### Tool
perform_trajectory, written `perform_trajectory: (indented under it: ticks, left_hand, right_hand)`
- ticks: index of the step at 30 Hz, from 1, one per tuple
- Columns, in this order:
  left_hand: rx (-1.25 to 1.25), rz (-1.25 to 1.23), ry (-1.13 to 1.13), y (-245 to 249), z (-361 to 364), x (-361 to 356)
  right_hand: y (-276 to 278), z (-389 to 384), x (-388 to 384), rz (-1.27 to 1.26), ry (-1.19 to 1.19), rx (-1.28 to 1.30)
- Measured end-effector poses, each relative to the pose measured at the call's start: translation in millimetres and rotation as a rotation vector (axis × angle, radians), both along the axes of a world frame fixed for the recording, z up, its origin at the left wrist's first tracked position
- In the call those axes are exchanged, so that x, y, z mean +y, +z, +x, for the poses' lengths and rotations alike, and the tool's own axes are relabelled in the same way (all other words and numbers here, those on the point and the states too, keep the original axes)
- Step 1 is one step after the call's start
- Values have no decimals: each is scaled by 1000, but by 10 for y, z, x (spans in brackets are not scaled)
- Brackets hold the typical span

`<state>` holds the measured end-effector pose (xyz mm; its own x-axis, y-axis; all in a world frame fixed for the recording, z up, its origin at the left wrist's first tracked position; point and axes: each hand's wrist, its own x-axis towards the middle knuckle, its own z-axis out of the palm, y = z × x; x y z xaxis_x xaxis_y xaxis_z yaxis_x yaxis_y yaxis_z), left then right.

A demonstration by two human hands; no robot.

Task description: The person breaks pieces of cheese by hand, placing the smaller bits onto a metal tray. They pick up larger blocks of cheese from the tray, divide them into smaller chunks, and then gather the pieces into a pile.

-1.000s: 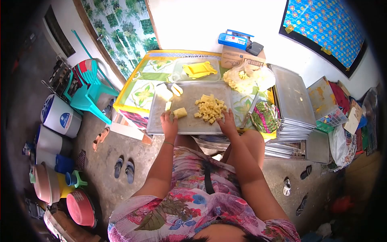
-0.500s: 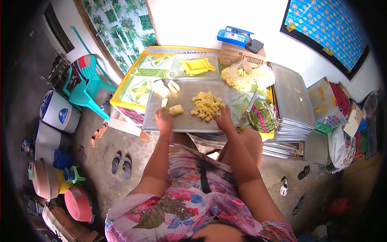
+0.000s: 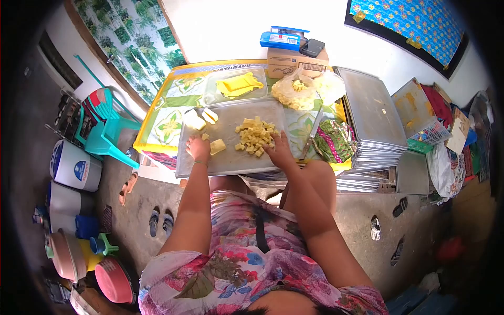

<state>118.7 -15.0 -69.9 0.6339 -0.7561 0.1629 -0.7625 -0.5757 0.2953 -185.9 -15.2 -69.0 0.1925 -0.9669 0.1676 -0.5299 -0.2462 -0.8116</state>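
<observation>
On a grey metal tray lies a pile of pale yellow cubes, of a food I cannot name for certain. My right hand rests at the pile's right side, fingers spread and touching the nearest cubes. At the tray's left side, my left hand has its fingers stretched forward, fingertips beside a small yellow piece; a firm grip on it is not visible. Just right of that hand sits a larger yellow block. Two pale chunks lie farther back on the tray.
Behind the tray is a clear plastic container with a yellow cloth. A plastic bag of yellow pieces, a knife and a green patterned cloth bundle are to the right, beside stacked metal trays.
My left hand has moved forward along the tray, towards the small yellow piece. My right hand stays by the cubes. The whole view has shifted slightly.
</observation>
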Motion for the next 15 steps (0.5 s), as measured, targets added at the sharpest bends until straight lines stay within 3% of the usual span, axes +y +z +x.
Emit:
perform_trajectory:
  ticks: [3,6,9,12,14,15]
  left_hand:
    - [19,-40,-45,67,-5,57]
    - [194,-298,-194,5,147,62]
    - [467,-488,-273,118,-58,144]
    - [1124,-519,-358,278,-548,312]
    - [1204,-429,-476,278,-824,395]
    - [1246,-383,-536,289,-957,430]
  right_hand:
    - [-10,17,-12,-15,-1,-11]
    - [26,36,-24,-54,-29,-39]
    - [102,31,-39,-155,-74,-79]
    - [212,33,-20,-267,-94,-127]
    - [287,30,-1,-326,-70,-165]
    - [276,40,5,-167,7,-283]
